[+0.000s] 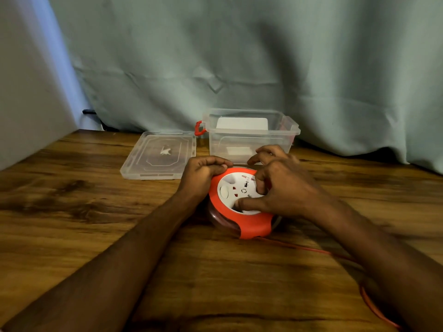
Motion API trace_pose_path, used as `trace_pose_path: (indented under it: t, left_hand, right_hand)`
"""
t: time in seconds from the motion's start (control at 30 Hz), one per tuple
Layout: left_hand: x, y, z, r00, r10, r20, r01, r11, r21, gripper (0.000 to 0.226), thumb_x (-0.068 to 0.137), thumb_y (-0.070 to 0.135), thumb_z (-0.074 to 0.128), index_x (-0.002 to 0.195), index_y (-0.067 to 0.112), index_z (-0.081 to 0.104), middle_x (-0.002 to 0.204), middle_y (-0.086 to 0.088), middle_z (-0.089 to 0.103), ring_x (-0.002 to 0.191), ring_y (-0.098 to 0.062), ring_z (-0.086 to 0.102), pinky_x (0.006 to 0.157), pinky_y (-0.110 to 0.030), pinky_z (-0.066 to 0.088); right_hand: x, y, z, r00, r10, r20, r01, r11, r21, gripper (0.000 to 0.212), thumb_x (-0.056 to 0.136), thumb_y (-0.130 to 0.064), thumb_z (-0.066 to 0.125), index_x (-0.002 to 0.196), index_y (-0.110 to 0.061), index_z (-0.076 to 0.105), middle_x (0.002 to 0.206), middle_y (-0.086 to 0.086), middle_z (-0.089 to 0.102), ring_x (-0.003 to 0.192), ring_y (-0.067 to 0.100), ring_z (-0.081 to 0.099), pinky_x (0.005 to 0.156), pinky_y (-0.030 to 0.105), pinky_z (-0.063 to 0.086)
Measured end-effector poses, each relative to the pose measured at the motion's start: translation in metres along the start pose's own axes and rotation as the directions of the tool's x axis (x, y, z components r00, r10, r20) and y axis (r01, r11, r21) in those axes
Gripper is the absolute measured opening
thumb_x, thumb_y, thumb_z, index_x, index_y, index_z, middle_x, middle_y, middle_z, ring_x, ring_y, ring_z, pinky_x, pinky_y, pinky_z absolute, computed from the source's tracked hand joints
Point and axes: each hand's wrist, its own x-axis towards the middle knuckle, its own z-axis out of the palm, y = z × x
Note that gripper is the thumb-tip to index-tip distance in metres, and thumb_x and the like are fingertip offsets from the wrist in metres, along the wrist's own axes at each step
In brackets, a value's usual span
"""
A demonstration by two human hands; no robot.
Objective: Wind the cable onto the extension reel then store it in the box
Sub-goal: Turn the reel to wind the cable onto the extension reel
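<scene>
**Two hands on the reel, winding**

Left hand (203, 174) curled round the rim of the round orange-and-white plastic extension reel (241, 202), likely steadying it on the wood-grain table (84, 212). Right hand (280, 188) bent-fingered on the white hub, apparently turning. Thin orange cable (311, 250) trailing right, unwound. Clear lidless plastic box (249, 136) just behind.

A simple home-like room is suggested, though the kind of room cannot be told. A wooden table (72, 200) fills the lower frame, a pale green curtain (239, 56) is hung behind it, and a plain wall (24, 92) is seen at the upper left.
</scene>
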Motion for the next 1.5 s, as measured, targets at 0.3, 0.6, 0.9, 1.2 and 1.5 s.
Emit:
trace_pose_path:
  t: [0.3,0.6,0.9,1.2,1.5]
  left_hand:
    - [-0.001,0.002,-0.001,1.000,-0.007,-0.004,0.007,1.000,-0.027,0.025,0.092,-0.002,0.059,0.092,0.012,0.079,0.098,-0.009,0.079,0.089,-0.025,0.076,0.076,-0.032,0.062]
    - [-0.002,0.004,-0.002,0.998,-0.013,0.067,0.014,1.000,-0.019,0.027,0.092,-0.001,0.058,0.108,0.011,0.077,0.107,-0.013,0.077,0.084,-0.024,0.076,0.069,-0.032,0.061]
    - [-0.004,0.006,-0.001,0.997,0.008,0.081,-0.008,1.000,0.002,0.025,0.093,-0.002,0.058,0.103,0.011,0.077,0.105,-0.008,0.077,0.080,-0.014,0.076,0.065,-0.024,0.060]
    - [-0.001,0.002,-0.001,0.998,-0.004,0.062,0.005,1.000,-0.023,0.026,0.090,-0.002,0.059,0.098,0.012,0.079,0.105,-0.013,0.077,0.090,-0.026,0.075,0.073,-0.031,0.060]
    - [-0.004,0.005,-0.001,0.998,-0.009,0.056,0.009,1.000,-0.005,0.024,0.093,-0.001,0.058,0.103,0.008,0.077,0.104,-0.012,0.077,0.084,-0.021,0.075,0.065,-0.024,0.060]
  right_hand:
    - [0.001,-0.001,0.004,0.992,-0.029,-0.119,0.030,1.000,0.006,0.041,0.080,-0.060,0.075,0.059,-0.028,0.060,0.135,-0.012,0.060,0.132,0.010,0.042,0.099,0.039,0.042]
    - [0.003,0.023,-0.005,0.981,-0.133,0.138,0.107,0.977,0.183,0.065,0.070,-0.040,0.069,0.131,-0.060,0.061,0.171,-0.006,0.024,0.155,0.019,0.024,0.119,0.058,0.033]
    - [0.002,0.025,-0.010,0.976,-0.106,0.189,0.091,0.992,0.088,0.067,0.065,-0.067,0.067,0.130,-0.056,0.061,0.169,-0.009,0.027,0.154,0.018,0.023,0.121,0.058,0.027]
    - [0.001,0.019,-0.009,0.987,-0.108,0.118,0.102,0.993,0.053,0.048,0.067,-0.069,0.081,0.106,-0.043,0.070,0.158,-0.014,0.041,0.147,0.012,0.031,0.119,0.049,0.028]
    - [0.002,0.009,0.007,0.989,-0.138,-0.047,0.139,0.990,0.020,0.056,0.062,-0.084,0.062,0.050,-0.031,0.050,0.142,-0.010,0.058,0.127,0.013,0.050,0.095,0.037,0.041]
